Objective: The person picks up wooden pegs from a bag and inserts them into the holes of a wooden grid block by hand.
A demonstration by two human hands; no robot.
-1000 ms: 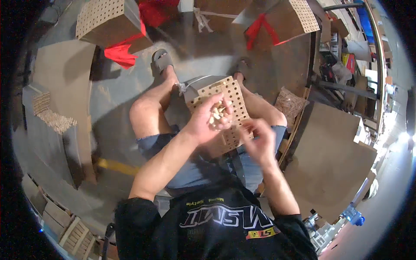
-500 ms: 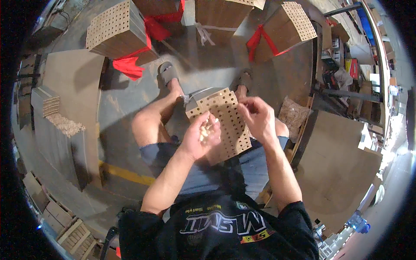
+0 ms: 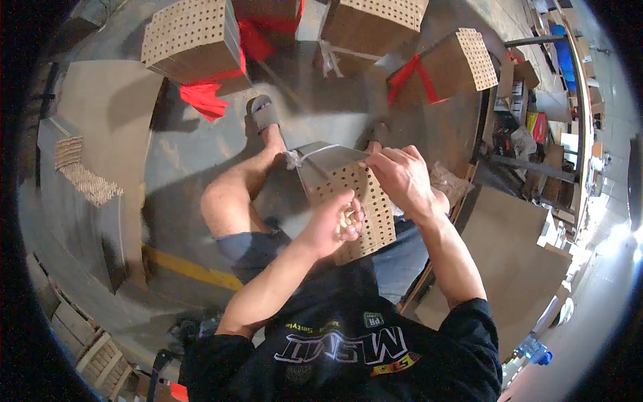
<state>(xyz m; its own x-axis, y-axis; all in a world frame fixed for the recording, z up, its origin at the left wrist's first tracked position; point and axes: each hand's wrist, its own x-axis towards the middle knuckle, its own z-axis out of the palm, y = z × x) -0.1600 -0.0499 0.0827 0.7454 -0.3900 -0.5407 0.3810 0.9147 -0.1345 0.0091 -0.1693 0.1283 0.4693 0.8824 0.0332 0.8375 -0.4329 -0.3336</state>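
Between my knees stands a tied bundle of boards (image 3: pixel 370 241), its top edge face covered with rows of round holes. My left hand (image 3: pixel 328 226) is cupped over that face, fingers curled around several small pale wooden dowels (image 3: pixel 347 216). At the far right corner of the same face, my right hand (image 3: pixel 404 175) has thumb and fingertips pinched together by the holes. A small pale tip shows at those fingertips, probably a dowel, though too little of it is visible to be sure. Clear wrapping (image 3: pixel 293 159) is knotted at the bundle's far left side.
Similar holed bundles (image 3: pixel 187 33) with red ties (image 3: pixel 203 100) stand ahead. A bag of small pale pieces (image 3: pixel 450 179) lies beyond my right hand. Stacked boards (image 3: pixel 87 221) are at left, a large brown board (image 3: pixel 512 251) at right. Metal shelving (image 3: pixel 536 164) holds boxes.
My right hand has come down to the bundle's far corner from just above it. The left hand has shifted right with the dowels. The whole view has tilted a little.
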